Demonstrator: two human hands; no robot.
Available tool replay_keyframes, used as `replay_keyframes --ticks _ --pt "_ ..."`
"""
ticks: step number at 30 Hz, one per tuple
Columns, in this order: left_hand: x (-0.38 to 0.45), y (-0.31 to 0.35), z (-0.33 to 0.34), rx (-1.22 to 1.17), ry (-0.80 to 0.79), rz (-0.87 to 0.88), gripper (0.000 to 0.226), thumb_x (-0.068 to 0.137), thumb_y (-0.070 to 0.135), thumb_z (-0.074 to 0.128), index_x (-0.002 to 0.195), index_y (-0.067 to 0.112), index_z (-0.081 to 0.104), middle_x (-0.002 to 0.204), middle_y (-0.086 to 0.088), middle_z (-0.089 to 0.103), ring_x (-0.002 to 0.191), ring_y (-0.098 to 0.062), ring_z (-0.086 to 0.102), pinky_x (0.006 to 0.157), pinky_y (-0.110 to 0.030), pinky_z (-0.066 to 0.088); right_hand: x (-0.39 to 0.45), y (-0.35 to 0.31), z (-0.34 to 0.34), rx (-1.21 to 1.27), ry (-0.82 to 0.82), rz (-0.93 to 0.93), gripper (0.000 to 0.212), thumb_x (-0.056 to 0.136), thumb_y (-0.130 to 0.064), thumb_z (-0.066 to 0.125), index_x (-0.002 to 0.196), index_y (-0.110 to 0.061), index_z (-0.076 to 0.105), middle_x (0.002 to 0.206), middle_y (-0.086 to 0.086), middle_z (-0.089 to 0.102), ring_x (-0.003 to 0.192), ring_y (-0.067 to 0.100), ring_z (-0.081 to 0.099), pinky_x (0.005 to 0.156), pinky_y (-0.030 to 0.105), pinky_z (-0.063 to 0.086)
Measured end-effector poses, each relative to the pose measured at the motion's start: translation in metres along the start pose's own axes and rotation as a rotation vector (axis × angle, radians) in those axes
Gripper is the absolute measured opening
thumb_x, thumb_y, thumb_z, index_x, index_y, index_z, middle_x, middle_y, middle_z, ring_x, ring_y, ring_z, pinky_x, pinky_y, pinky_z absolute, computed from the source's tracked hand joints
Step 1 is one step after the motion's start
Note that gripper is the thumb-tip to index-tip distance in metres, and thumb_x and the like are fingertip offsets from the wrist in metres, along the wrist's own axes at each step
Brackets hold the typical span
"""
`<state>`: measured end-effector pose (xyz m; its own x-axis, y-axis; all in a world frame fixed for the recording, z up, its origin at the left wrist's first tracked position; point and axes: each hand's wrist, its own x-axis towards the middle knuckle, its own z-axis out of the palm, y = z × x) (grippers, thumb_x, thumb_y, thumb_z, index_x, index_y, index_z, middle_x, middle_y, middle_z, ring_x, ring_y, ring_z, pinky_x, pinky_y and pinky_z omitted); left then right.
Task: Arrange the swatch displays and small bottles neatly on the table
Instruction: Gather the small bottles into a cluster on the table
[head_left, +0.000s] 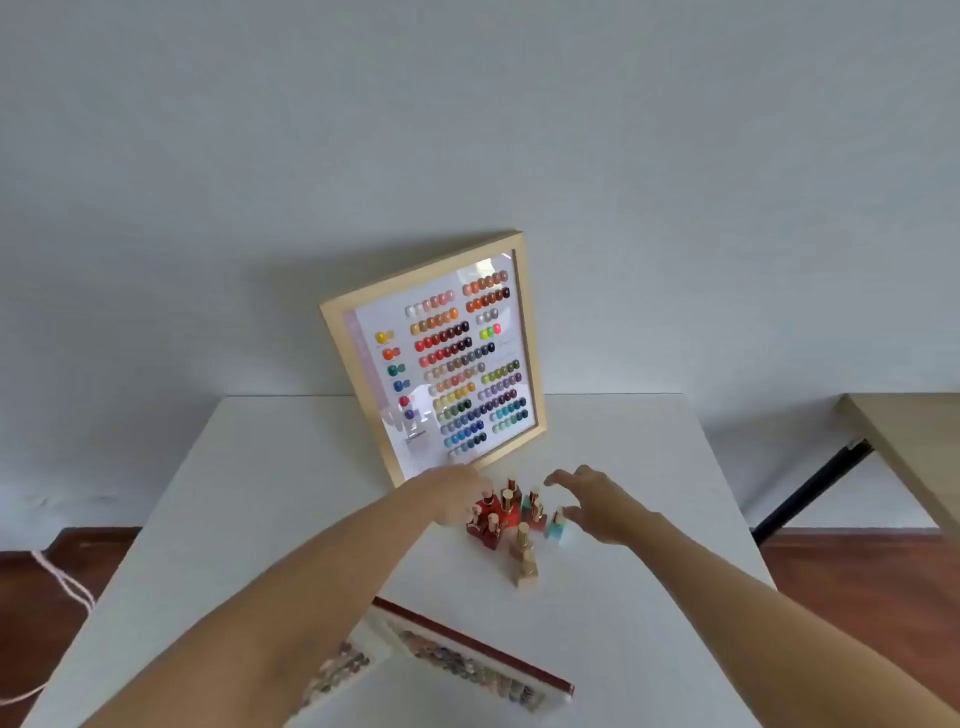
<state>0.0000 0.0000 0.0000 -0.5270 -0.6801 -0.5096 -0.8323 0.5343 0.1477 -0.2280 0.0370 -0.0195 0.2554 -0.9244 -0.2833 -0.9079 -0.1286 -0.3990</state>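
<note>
Bottles (511, 522) stand in a tight cluster just below the centre of the frame, on a white table (260, 519): several red ones on the left of the group, a pale blue one (556, 530) at its right edge, and a taller beige one (523, 558) set a little apart below the rest. All look upright, caps pointing up.

Behind them, toward the upper middle, a wood-framed swatch display (436, 358) leans back against the wall, tilted off square, its lower edge just above the bottles. A second swatch display (467, 660) with a dark red edge lies flat at the lower centre, partly under my left forearm.

I see both hands flanking the cluster. My left hand (452, 493) comes in from the lower left and sits against the red bottles; it is blurred, so I cannot tell whether its fingers are closed on one or only touching. My right hand (597, 506) comes in from the lower right with fingers spread wide and curved, holding nothing, its fingertips just beside the pale blue bottle.

The relation that matters: the cluster lies between my two palms, and neither hand is clearly nearer. The lone beige bottle sits below both hands, outside that bracket, so I judge it will need its own reach, and a sideways squeeze risks tipping the narrow upright bottles.
</note>
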Motion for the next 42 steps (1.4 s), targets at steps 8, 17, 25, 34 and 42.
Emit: replay_keyframes --ticks 8,17,25,34,42 --pt "0.033 -0.007 0.032 0.252 0.005 0.173 0.038 0.094 0.010 0.049 0.132 0.012 0.043 0.128 -0.016 0.053 0.109 -0.035 0.058 0.091 -0.044 0.052 0.016 -0.002 0.038 -0.065 0.032 0.026 0.044 0.094 -0.018 0.050 0.135 -0.034 0.041 0.123 0.006 0.051 0.095 0.022 0.058 0.081 0.030 0.051" --pt "0.056 -0.016 0.058 0.360 0.105 0.299 0.024 0.092 0.024 0.052 0.111 0.011 0.061 0.099 -0.007 0.066 0.081 -0.021 0.067 0.072 -0.035 0.055 0.029 -0.009 0.060 -0.118 0.021 0.120 0.046 0.091 -0.007 0.048 0.132 -0.028 0.041 0.108 0.007 0.056 0.086 0.025 0.060 0.072 0.036 0.054" --pt "0.052 -0.017 0.053 0.229 0.086 0.340 0.024 0.093 0.009 0.051 0.117 0.008 0.056 0.108 -0.017 0.063 0.092 -0.037 0.065 0.070 -0.041 0.051 0.040 -0.006 0.067 -0.135 0.047 0.160 0.031 0.088 -0.001 0.049 0.117 -0.014 0.051 0.093 0.008 0.060 0.078 0.023 0.060 0.069 0.033 0.055" --pt "0.021 -0.018 0.019 -0.028 0.166 0.240 0.022 0.097 0.021 0.051 0.112 0.010 0.063 0.107 -0.007 0.065 0.095 -0.019 0.064 0.079 -0.024 0.050 0.005 0.031 0.055 0.054 0.117 0.250 0.020 0.092 -0.006 0.050 0.107 -0.013 0.060 0.097 0.008 0.066 0.079 0.020 0.062 0.072 0.030 0.054" --pt "0.030 0.046 -0.035 -0.172 0.326 0.293 0.022 0.093 0.023 0.058 0.112 0.016 0.065 0.103 0.000 0.064 0.094 -0.014 0.062 0.075 -0.022 0.053 -0.062 0.095 0.016 0.237 0.334 0.459 0.014 0.093 -0.017 0.052 0.098 -0.012 0.065 0.086 0.009 0.068 0.063 0.018 0.056 0.053 0.022 0.042"
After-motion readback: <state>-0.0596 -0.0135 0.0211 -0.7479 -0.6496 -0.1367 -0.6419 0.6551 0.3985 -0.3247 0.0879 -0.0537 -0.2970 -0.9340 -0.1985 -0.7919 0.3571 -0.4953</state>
